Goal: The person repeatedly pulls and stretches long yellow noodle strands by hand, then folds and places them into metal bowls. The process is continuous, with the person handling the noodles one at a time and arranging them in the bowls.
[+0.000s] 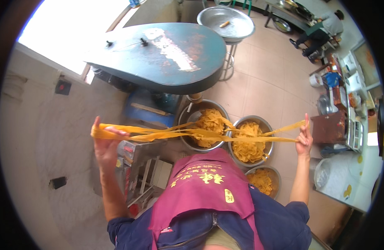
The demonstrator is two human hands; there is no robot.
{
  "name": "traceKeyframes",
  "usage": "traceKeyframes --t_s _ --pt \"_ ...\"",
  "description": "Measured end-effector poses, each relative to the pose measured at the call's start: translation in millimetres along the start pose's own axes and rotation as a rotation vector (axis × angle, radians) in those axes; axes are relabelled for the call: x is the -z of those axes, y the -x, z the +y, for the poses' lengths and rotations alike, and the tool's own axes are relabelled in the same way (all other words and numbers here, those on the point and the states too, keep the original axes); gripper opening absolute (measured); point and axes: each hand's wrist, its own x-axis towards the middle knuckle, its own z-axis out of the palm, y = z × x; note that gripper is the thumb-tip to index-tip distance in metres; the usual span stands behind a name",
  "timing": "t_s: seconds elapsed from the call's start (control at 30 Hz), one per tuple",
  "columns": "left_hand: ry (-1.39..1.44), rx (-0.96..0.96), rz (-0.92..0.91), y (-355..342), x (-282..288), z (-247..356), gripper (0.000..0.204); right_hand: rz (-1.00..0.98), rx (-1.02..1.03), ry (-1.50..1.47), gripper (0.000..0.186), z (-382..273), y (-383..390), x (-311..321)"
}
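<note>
Long, flat yellow-orange strips [167, 134], like wide noodles, stretch between my two raised hands. My left hand [105, 139] has the looped end of the strips around its fingers. On the other side, the strips end at my right hand [304, 139], where one finger points up and the others are bent around the strand. The strips sag slightly in the middle. Below them a metal bowl [184, 138] holds a tangled heap of the same strips. Beside it stands a second heaped metal bowl [270, 155]. A third metal bowl [277, 181] with strips is nearer to me, partly hidden by my body.
A machine with a worn green cover [183, 50] stands ahead at left, next to a large metal basin [206, 18] on a stand. Cluttered shelving [331, 125] and a table [354, 175] line the right. A seated person [321, 33] is at the far right.
</note>
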Motion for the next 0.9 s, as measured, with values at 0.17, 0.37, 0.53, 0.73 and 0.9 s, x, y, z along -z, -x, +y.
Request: traceKeyframes --t_s 0.17,0.37,0.53,0.73,0.9 --pt "-0.066 -0.205 -0.307 -34.3 -83.4 42.0 0.083 -1.002 -0.497 -0.132 0.054 143.2 -10.3 -135.8" --pt "0.205 -0.177 -0.411 -61.6 -155.0 88.8 0.089 -0.722 -0.285 0.877 0.057 228.6 -6.6 -258.7" --pt "0.238 -0.151 -0.503 -72.0 -182.7 113.4 0.089 -0.832 0.101 1.106 0.036 253.9 -8.9 -277.8" --pt "0.323 -0.040 -0.451 -88.3 -192.4 114.1 0.088 -0.911 0.203 1.242 0.024 260.9 -16.9 -280.7" --pt "0.288 0.120 -0.471 -89.3 -193.7 58.7 0.087 -0.892 -0.124 1.162 0.027 255.7 -12.2 -273.7"
